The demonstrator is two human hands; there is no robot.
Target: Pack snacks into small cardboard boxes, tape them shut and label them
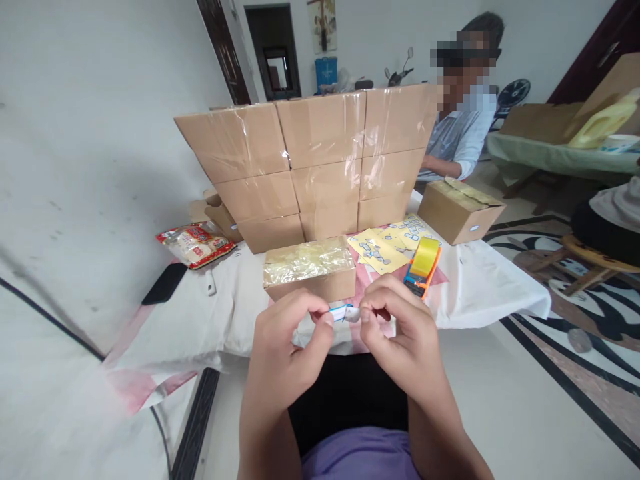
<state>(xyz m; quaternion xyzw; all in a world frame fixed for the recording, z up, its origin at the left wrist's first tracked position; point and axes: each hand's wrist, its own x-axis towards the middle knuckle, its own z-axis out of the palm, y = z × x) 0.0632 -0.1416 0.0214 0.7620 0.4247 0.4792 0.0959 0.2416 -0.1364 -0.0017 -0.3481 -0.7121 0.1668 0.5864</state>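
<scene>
In front of me, a small blue-and-white label is stretched between my two hands. My left hand pinches its left end between thumb and forefinger. At the right end, a whitish curled part meets the pinched fingertips of my right hand. Just beyond the hands stands a cardboard box with shiny clear tape across its top. A tape dispenser, orange and blue with a yellow roll, lies past my right hand. Yellow printed sheets are spread behind it.
Stacked, taped cartons form a wall at the back of the cloth-covered table. Another box with a small white label sits right. On the left are a red snack bag and a black phone-like slab. A person sits behind.
</scene>
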